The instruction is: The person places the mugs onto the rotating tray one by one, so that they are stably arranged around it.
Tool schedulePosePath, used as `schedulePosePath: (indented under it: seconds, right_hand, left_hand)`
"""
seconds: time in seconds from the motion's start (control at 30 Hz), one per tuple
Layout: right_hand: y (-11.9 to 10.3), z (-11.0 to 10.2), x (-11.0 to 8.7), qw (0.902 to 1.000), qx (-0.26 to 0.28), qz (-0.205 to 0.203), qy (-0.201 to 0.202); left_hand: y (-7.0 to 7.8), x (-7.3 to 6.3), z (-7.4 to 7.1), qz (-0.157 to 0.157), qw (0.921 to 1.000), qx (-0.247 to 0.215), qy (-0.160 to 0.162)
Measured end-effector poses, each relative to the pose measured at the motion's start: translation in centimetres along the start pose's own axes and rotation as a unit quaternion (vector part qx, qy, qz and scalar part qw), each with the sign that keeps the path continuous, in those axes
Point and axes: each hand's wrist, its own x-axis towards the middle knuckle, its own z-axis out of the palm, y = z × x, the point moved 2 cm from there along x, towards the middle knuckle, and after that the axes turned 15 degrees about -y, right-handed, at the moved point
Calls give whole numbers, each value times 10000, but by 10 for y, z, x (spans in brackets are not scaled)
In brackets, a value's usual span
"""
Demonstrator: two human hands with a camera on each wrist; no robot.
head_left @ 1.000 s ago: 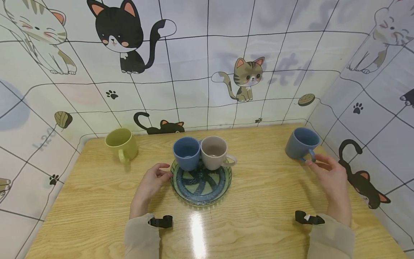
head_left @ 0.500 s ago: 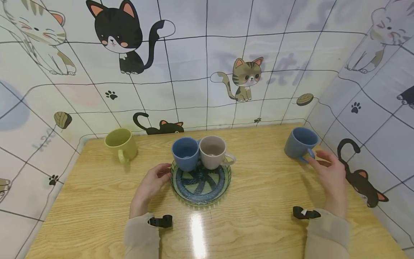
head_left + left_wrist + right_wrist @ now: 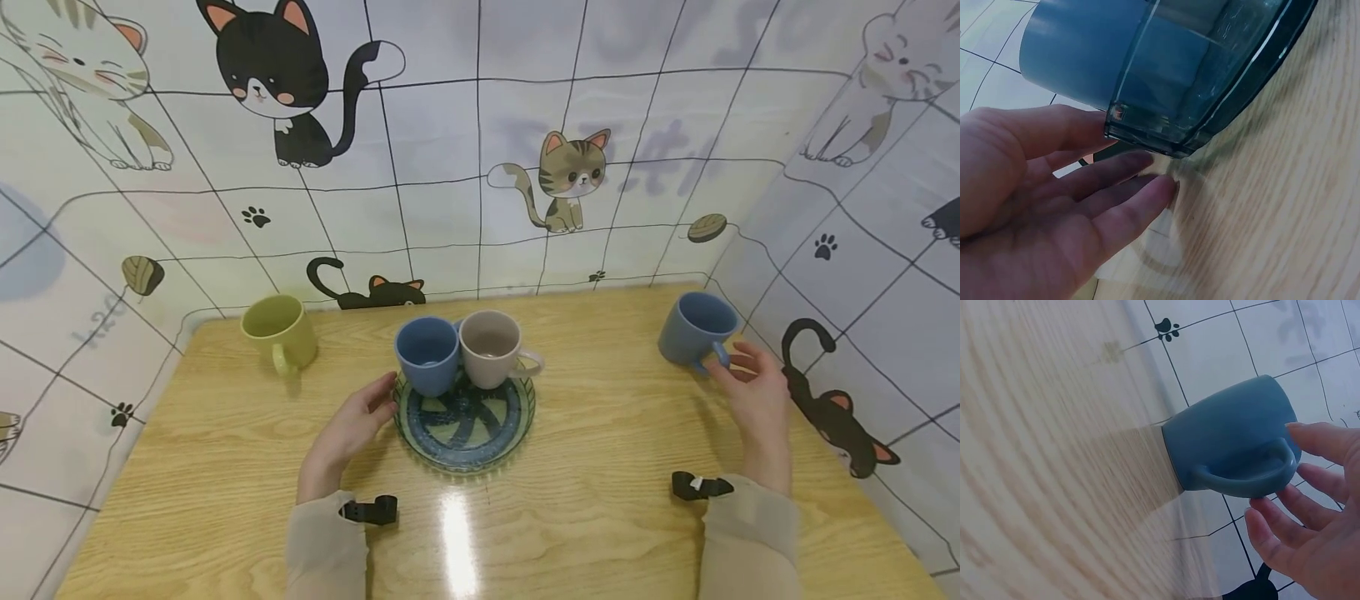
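My left hand (image 3: 352,429) lies beside a patterned glass plate (image 3: 465,457), its relaxed fingertips right at the plate's left rim. In the left wrist view the thumb (image 3: 1066,128) meets the rim, while the other fingers curve loosely below it. On the plate's back half stand a blue mug (image 3: 427,367) and a beige mug (image 3: 491,358), side by side. At the far right my right hand (image 3: 753,396) holds the handle of a second blue mug (image 3: 1229,434) between thumb and fingers. That mug stands upright on the table.
A yellow-green mug (image 3: 288,337) stands at the back left of the wooden table (image 3: 570,517), its handle facing forward. Behind and at both sides rises a cat-print cloth (image 3: 450,150), close to the table's back edge.
My right wrist and forearm have shifted slightly left, with the fingers staying at the mug's handle. The mugs, plate and left hand have kept their places.
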Motion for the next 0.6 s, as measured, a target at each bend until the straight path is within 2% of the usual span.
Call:
schedulePosePath:
  seconds: [0.4, 0.6]
  right_hand:
    - [8, -2, 12, 9998, 37, 164, 43]
    - [10, -2, 16, 9998, 173, -13, -127]
  left_hand:
    - [2, -1, 0, -190, 9998, 10, 89]
    - [3, -1, -1, -236, 9995, 13, 195]
